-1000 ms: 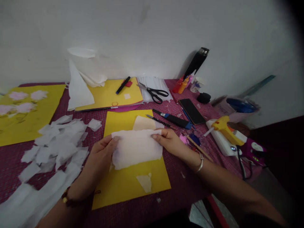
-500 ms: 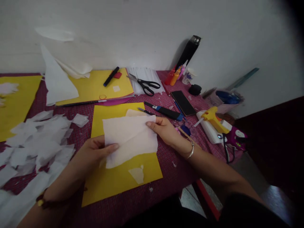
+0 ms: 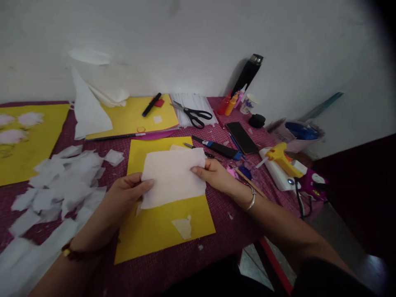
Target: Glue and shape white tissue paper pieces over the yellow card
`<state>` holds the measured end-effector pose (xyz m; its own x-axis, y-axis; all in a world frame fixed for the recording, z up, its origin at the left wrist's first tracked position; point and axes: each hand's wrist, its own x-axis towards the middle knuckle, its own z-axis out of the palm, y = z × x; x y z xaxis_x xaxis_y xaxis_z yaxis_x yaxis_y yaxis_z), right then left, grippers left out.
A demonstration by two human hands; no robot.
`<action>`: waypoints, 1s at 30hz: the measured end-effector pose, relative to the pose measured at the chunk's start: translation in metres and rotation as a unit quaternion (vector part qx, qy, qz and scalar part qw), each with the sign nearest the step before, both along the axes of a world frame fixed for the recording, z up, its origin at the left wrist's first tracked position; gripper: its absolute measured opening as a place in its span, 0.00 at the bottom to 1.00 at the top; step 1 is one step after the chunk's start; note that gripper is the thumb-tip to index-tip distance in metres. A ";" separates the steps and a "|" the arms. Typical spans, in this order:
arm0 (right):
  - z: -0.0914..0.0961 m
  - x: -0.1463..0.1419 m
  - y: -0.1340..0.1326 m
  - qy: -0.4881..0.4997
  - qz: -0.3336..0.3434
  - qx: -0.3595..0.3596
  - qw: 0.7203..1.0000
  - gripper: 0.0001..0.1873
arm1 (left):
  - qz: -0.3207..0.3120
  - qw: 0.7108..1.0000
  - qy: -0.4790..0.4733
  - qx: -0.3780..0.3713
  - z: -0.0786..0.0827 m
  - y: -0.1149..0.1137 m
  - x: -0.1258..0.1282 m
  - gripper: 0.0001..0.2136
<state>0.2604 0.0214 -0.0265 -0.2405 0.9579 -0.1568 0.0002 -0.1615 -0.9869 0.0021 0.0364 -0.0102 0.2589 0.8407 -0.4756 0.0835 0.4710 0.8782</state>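
Note:
Both my hands hold one thin white tissue sheet (image 3: 173, 177) above a yellow card sheet (image 3: 161, 225) on the table. My left hand (image 3: 128, 194) pinches the sheet's left edge with thumb on top. At the right edge my right hand (image 3: 213, 174) pinches it near the upper corner. A small cream scrap (image 3: 183, 227) lies on the yellow card below the sheet. A second pale piece peeks out behind the sheet's top edge.
Torn white tissue pieces (image 3: 62, 181) cover the left of the red cloth. Behind lie scissors (image 3: 193, 114), a black marker (image 3: 151, 104), a craft knife (image 3: 221, 149), a phone (image 3: 241, 137), a yellow glue gun (image 3: 280, 159), paint bottles (image 3: 229, 104) and a black flask (image 3: 247, 74). Another yellow sheet (image 3: 27, 140) lies far left.
The tissue sheet was tilted and partly folded between my hands half a second ago; now it is held flatter and more level. The view has shifted slightly.

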 end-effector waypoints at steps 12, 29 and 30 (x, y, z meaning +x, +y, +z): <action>-0.002 0.008 0.003 -0.014 -0.033 0.029 0.999 0.20 | -0.132 0.989 -0.044 0.054 -0.002 0.001 -0.002 0.09; 0.038 -0.012 0.005 0.002 -0.148 0.214 0.965 0.14 | -0.141 0.956 0.021 0.256 0.048 -0.029 0.002 0.13; 0.043 -0.013 0.004 0.006 -0.145 0.223 0.964 0.14 | -0.112 0.957 0.020 0.267 0.052 -0.031 0.001 0.15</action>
